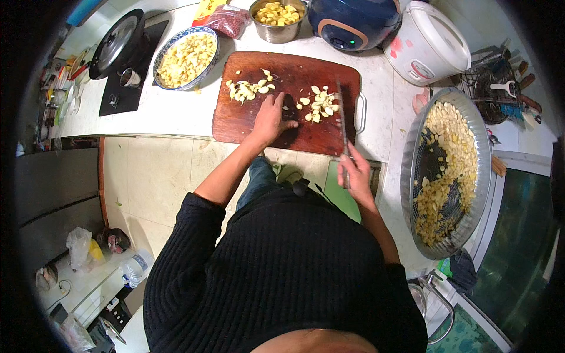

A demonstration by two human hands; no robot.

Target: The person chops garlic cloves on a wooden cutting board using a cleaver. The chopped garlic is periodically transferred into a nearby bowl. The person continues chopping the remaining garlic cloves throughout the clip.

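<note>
A brown wooden cutting board (282, 132) with a metal handle lies on the counter before me. On its left part is a loose heap of pale, sprouted cloves (247, 90) that look like garlic; a second heap (322, 106) lies right of centre. My left hand (270, 117) reaches over the board between the heaps, fingers spread, with nothing seen in it. My right hand (354, 170) is closed on the handle of a kitchen knife at the board's near right edge. The knife's blade (342, 110), seen nearly edge-on and slightly blurred, points away from me beside the right heap.
A patterned bowl of chopped pale pieces (165, 49), a bag of red beans or nuts (228, 21), a steel bowl (277, 34), a blue cooker (353, 22) and a white cooker (419, 48) line the back. A large oval tray of slices (408, 176) stands right.
</note>
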